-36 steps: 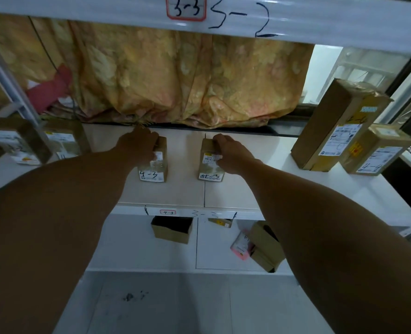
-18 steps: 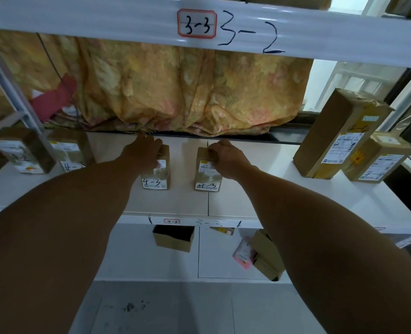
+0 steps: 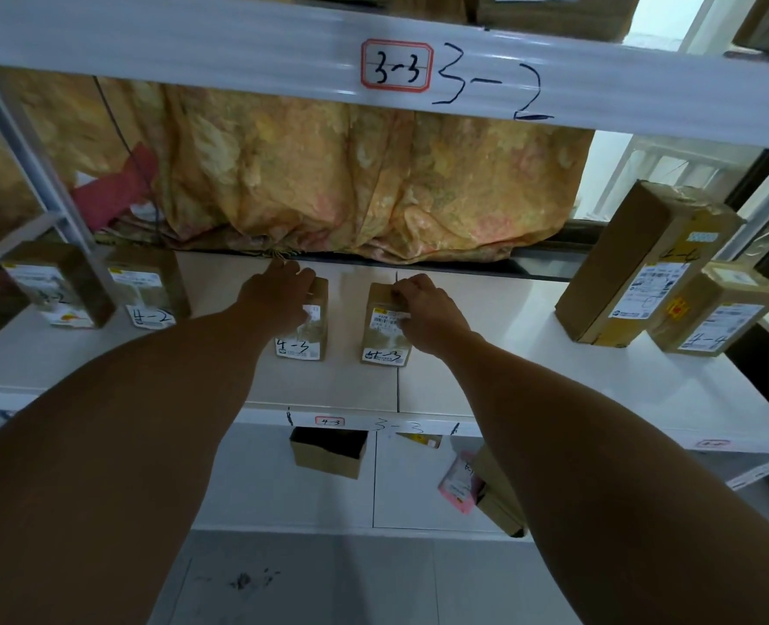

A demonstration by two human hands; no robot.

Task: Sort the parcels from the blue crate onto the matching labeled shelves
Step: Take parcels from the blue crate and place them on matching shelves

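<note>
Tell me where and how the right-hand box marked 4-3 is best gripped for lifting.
Probably take the right 4-3 box by its upper side faces, pinching across its narrow width, from above and the front, where the right hand holds it. It stands upright, taller than wide, with free gaps on both sides; the left hand holds the left 4-3 box.

Two bare forearms reaching forward side by side, wrists straight, left hand (image 3: 279,300) knuckles up with fingers curled over the top of the left parcel (image 3: 305,338), right hand (image 3: 428,313) gripping the top of the right parcel (image 3: 382,342), hands apart
</note>
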